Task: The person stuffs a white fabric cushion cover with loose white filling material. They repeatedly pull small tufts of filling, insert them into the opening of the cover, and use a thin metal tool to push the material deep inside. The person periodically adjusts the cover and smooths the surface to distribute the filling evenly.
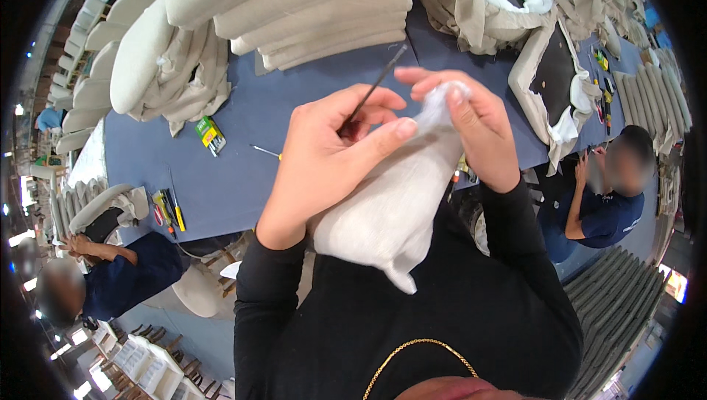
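Note:
My left hand (320, 146) is curled around a thin dark rod-like tool (384, 74), whose tip points up and away. Something reddish shows inside that palm, perhaps its handle. My left thumb reaches toward a beige upholstery piece (387, 212) held up in front of my chest, with a loose corner hanging down. With my right hand (479, 120) I pinch a tuft of white padding (440, 105) at its upper end. The inside of the piece is hidden.
Beige padded panels (302, 2) are stacked on the blue table (243, 149). A green-yellow packet (210, 135) and a small screwdriver (265, 151) lie left. A half-covered panel (549, 79) is at right. Co-workers sit at left (132, 275) and right (611, 208).

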Demonstrator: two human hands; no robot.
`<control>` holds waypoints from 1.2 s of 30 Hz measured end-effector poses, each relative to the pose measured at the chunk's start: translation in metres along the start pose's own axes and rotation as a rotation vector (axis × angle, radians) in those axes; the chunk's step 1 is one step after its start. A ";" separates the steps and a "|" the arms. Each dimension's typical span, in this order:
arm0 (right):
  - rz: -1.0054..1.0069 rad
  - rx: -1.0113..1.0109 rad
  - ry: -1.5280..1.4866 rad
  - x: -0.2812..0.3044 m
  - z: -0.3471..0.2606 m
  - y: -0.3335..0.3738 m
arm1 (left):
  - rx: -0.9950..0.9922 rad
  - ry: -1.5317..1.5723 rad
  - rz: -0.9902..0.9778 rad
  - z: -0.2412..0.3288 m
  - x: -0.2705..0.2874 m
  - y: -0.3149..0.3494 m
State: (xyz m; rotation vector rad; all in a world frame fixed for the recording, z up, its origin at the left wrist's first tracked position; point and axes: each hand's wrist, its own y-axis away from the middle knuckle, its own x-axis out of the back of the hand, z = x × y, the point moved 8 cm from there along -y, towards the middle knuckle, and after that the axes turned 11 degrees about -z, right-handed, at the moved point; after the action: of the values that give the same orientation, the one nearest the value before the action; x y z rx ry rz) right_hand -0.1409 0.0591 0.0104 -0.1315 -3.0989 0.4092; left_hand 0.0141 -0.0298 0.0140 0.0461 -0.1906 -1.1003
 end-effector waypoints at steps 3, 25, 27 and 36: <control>-0.008 0.091 0.177 -0.008 -0.014 -0.006 | -0.128 -0.175 0.077 0.008 -0.005 -0.006; 0.501 0.140 -0.142 0.017 -0.010 0.006 | -0.366 0.129 0.219 0.013 -0.003 -0.001; 0.171 0.275 0.091 0.017 -0.014 0.014 | -0.390 -0.070 0.190 0.015 -0.004 -0.015; 0.356 0.274 0.355 0.024 -0.036 0.013 | -0.349 -0.633 0.083 0.037 -0.017 -0.038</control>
State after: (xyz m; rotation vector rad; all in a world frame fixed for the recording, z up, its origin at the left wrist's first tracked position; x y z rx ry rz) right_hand -0.1625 0.0833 0.0418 -0.6736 -2.6365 0.7226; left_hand -0.0333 -0.0299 0.0428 -0.6235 -0.5578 -1.0244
